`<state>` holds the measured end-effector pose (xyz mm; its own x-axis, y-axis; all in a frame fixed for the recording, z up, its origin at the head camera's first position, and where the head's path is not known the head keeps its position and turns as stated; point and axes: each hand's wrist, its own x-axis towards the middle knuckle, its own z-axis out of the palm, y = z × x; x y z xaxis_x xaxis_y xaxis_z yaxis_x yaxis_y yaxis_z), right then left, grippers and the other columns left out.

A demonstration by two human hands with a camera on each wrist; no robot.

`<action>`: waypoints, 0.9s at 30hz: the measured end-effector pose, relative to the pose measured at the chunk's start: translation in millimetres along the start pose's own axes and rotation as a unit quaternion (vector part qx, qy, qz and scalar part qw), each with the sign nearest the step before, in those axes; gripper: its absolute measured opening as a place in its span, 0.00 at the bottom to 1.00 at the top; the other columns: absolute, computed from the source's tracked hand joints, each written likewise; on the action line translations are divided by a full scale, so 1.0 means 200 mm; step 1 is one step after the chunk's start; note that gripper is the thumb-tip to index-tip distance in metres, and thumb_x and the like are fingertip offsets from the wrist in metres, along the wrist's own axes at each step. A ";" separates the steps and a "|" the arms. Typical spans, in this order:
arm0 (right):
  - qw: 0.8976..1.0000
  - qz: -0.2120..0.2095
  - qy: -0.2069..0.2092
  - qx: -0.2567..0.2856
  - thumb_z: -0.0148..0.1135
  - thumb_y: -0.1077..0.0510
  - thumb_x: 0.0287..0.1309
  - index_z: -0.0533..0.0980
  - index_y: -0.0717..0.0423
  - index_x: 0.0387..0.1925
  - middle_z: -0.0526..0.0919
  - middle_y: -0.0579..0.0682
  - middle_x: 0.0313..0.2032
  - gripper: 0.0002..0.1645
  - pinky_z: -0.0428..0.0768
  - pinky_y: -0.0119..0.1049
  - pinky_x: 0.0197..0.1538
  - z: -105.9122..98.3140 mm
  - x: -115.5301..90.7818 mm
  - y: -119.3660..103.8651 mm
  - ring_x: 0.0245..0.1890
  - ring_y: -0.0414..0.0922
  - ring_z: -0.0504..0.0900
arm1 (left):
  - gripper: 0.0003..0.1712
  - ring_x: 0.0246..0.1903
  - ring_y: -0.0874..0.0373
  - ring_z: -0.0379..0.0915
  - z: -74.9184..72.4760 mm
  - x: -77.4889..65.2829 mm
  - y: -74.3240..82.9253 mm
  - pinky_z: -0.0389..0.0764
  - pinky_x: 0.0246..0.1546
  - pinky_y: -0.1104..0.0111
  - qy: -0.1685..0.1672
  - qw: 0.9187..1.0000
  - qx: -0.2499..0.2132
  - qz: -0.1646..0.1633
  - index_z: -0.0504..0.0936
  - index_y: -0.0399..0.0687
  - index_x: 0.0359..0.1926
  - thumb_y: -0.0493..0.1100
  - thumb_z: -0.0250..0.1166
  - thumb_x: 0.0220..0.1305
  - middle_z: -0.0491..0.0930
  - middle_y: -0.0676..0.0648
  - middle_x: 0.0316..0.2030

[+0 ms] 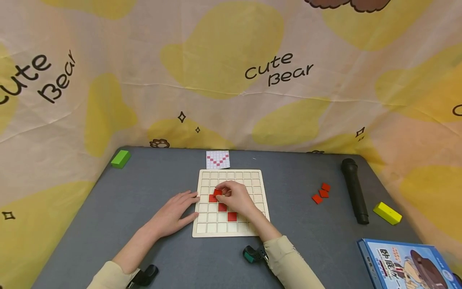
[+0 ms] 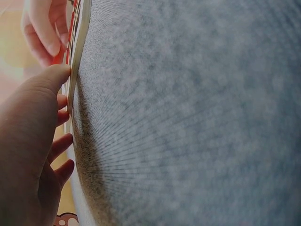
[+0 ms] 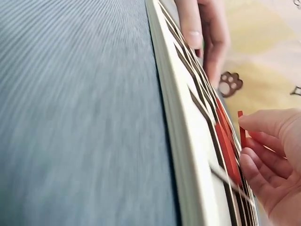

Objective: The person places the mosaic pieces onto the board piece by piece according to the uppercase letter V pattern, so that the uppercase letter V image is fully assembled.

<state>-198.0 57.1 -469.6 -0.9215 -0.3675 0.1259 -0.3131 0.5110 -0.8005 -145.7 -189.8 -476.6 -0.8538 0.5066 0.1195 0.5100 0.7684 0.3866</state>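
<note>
A pale grid board (image 1: 202, 228) lies on the grey table, with three red square tiles set in its cells in a diagonal run, one of them the tile (image 1: 232, 216) lowest on the board. My right hand (image 1: 236, 198) pinches another red tile (image 3: 241, 129) between thumb and fingertips, just above the board's surface in the right wrist view. Along the board's left edge rests my left hand (image 1: 173, 214), its fingers spread and relaxed; in the left wrist view its thumb (image 2: 56, 75) touches the rim.
Behind the board lies a pattern card (image 1: 218, 159) with a pink V of squares. To the right are three loose red tiles (image 1: 323, 194), a black microphone-like cylinder (image 1: 355, 190), a yellow block (image 1: 388, 213) and a blue box (image 1: 411, 265). A green block (image 1: 120, 159) sits far left.
</note>
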 end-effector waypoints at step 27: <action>0.997 -0.023 0.016 -0.076 0.70 0.60 0.54 0.84 0.51 0.47 0.84 0.47 0.43 0.16 0.77 0.34 0.45 0.16 0.13 -0.07 0.40 0.42 0.78 | 0.30 0.68 0.44 0.59 0.01 0.01 -0.01 0.63 0.65 0.46 0.000 1.000 0.001 -0.005 0.75 0.46 0.64 0.55 0.62 0.67 0.69 0.45 0.66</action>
<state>-210.2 15.3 -473.4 -0.9110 -0.3706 0.1809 -0.3849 0.6070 -0.6952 -147.8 -190.0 -478.5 -0.8585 0.4997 0.1150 0.5021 0.7739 0.3860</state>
